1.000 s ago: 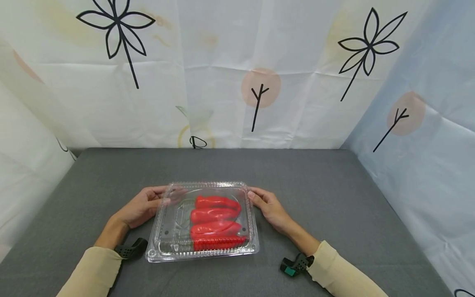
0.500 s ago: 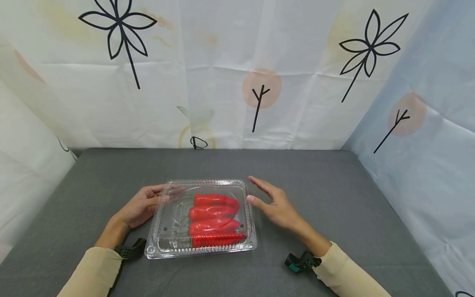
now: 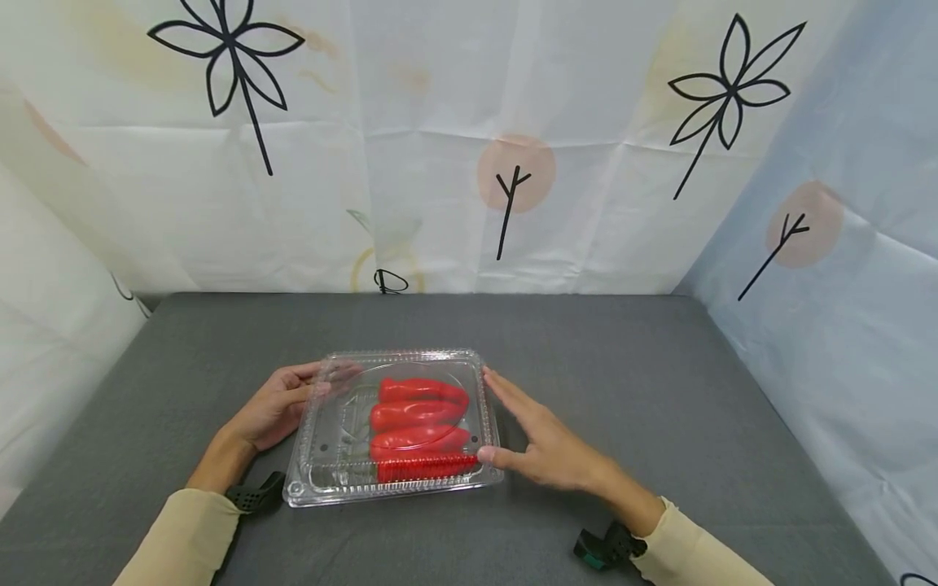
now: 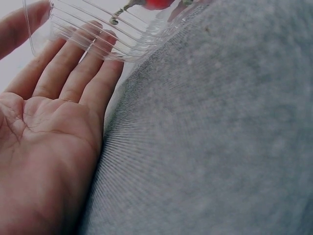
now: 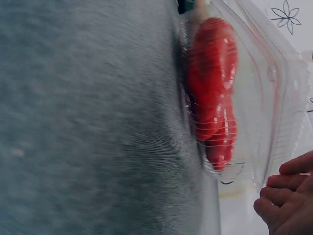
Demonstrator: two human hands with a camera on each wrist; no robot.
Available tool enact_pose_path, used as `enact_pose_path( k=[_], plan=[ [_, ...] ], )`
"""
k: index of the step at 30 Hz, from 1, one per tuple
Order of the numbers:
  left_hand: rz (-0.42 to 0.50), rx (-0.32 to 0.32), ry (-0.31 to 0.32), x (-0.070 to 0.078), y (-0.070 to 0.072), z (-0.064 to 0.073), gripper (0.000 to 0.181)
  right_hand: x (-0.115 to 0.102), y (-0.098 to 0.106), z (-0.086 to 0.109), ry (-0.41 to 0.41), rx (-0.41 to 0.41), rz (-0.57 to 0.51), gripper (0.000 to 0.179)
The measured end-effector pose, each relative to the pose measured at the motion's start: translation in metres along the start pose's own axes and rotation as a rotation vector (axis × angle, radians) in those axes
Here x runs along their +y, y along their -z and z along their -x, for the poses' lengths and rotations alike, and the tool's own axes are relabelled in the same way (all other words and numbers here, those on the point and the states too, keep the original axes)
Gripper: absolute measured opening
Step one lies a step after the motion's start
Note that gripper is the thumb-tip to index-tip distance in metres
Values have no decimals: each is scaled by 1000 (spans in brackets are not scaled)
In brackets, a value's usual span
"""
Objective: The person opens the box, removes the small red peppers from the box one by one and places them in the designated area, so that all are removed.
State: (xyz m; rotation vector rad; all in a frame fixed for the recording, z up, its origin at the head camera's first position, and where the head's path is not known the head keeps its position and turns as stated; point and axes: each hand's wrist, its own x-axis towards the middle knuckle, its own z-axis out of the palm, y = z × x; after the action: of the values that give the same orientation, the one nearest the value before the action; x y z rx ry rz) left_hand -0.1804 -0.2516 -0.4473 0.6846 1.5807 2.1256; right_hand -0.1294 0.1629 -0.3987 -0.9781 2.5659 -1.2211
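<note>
A clear plastic clamshell box (image 3: 344,439) lies with its lid closed on the grey table. Several red peppers (image 3: 418,415) show through it, stems pointing left. At the box's left side is my left hand (image 3: 271,411); in the left wrist view its nearly straight fingers (image 4: 73,73) touch the ribbed wall, the thumb apart from them. My right hand (image 3: 553,443) lies along the right side with fingers extended, fingertips by the far right corner and thumb by the near one. The right wrist view shows that hand (image 5: 293,198) at the box's edge; contact there is hard to tell.
Grey cloth covers the table (image 3: 623,366). White printed fabric (image 3: 440,163) hangs behind it, with bluish fabric (image 3: 843,325) along the right. Both wrists carry black straps.
My right hand let go of the right rim, drew back, then came to the right side with its thumb lower and spread wider. The box shifted slightly left and away. My left hand stayed beside it.
</note>
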Motion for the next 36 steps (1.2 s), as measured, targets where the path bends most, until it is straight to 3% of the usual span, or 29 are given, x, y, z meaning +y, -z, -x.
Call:
enact_pose_path(
  k=[5, 9, 24, 36],
  plan=[
    [9, 2, 8, -1, 1, 0, 48, 2, -7, 4, 23, -39, 0, 124],
    [-6, 9, 19, -1, 1, 1, 48, 1, -11, 5, 20, -34, 17, 132],
    [-21, -4, 27, 0, 2, 1, 47, 2, -21, 5, 39, 14, 20, 130],
    [8, -31, 10, 0, 2, 0, 47, 3, -25, 5, 61, -6, 59, 126]
  ],
)
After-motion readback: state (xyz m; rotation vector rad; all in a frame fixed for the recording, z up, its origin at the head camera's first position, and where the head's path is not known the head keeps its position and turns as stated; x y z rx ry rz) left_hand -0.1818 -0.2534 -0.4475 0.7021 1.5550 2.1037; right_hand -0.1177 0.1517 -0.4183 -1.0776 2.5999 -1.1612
